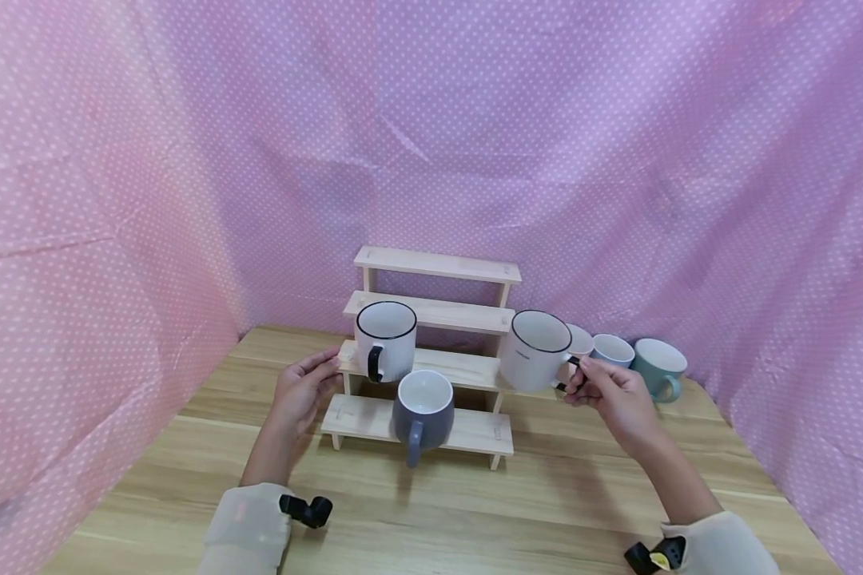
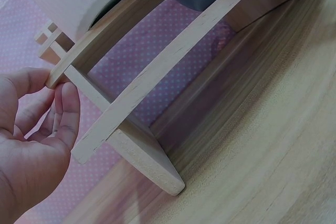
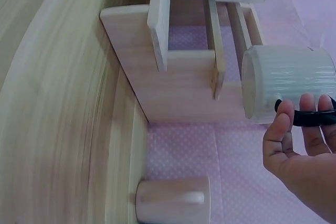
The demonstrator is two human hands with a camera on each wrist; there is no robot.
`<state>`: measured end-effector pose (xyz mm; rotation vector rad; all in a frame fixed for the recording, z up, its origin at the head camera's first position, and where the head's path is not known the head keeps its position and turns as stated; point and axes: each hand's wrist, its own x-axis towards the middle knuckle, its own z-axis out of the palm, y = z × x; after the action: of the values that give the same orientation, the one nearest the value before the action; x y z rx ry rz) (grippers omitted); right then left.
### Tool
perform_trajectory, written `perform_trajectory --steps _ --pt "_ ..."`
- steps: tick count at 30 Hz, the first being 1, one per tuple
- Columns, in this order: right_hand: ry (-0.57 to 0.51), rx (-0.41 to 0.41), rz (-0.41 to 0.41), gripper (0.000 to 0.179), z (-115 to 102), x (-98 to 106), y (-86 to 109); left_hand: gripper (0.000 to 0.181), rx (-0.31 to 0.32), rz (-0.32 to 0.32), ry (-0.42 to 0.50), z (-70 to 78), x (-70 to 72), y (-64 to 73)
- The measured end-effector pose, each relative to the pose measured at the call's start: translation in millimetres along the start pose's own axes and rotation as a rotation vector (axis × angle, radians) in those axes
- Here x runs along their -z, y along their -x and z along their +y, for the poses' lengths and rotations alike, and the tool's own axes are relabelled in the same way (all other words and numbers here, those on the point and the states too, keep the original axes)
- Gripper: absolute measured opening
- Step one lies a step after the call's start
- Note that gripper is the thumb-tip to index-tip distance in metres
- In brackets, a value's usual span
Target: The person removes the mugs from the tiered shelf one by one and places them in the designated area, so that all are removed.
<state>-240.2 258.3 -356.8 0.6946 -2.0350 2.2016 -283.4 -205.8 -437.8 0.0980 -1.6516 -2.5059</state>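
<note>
A four-step wooden display rack point(image 1: 431, 259) stands on the table. My left hand point(image 1: 304, 391) pinches the left end of its second step from the bottom; in the left wrist view, thumb and fingers are around the end of that board point(image 2: 79, 61). On this step sits a white mug point(image 1: 395, 351) with a black rim, its black handle facing me. A grey-blue mug point(image 1: 423, 423) with a white inside stands on the lowest step, handle toward me. My right hand point(image 1: 622, 399) holds another white black-rimmed mug point(image 1: 532, 359) by its black handle, at the rack's right end.
Right of the rack, a pale pink mug point(image 1: 581, 342), a light blue mug point(image 1: 614, 351) and a green mug point(image 1: 658, 363) stand at the back of the wooden table point(image 1: 518, 519). A dotted pink cloth point(image 1: 431, 144) hangs behind and along both sides.
</note>
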Motion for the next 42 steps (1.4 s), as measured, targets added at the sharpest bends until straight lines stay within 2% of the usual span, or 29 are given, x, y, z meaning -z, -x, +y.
perform_trajectory --steps 14,22,29,36,42 --pt "-0.057 0.082 0.116 0.034 2 42 26.0 0.026 -0.004 -0.002 0.008 -0.1 1.0 1.2" --pt "-0.076 0.109 0.160 0.033 1 70 40.8 0.032 -0.010 0.000 0.015 -1.0 0.8 0.6" --pt "-0.142 0.095 0.195 0.033 2 94 53.8 0.039 -0.015 -0.014 0.008 -1.5 0.1 0.3" --pt "-0.212 0.112 0.261 0.034 11 113 69.2 0.032 -0.008 -0.006 0.025 -0.9 -1.6 -0.4" --pt "-0.220 0.106 0.344 0.032 17 126 78.0 0.027 0.015 0.004 0.020 -0.4 -1.0 -0.6"
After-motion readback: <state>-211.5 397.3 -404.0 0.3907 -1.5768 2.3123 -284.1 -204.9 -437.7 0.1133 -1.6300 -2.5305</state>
